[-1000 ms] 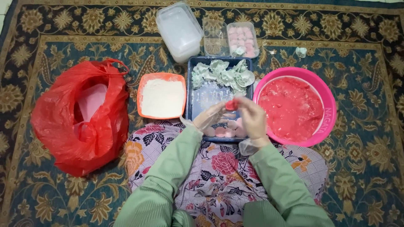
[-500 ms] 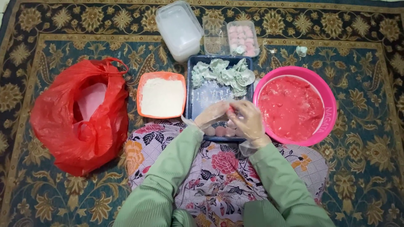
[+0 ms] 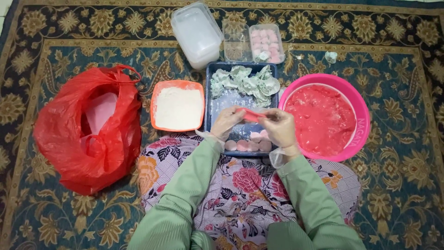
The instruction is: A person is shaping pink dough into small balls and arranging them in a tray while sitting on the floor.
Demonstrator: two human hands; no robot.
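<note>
Between hands (image 3: 252, 125), dough (image 3: 252, 114) now stretched.

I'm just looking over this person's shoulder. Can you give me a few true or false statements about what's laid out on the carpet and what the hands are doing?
1. Both hands hold a piece of pink dough between them. True.
2. The pink basin lies left of the blue tray. False: it lies to the right.
3. The orange container holds white powder. True.
4. The red plastic bag sits on the person's lap. False: it lies on the carpet, far left.
5. Small pink pieces line the tray's near end. True.
</note>
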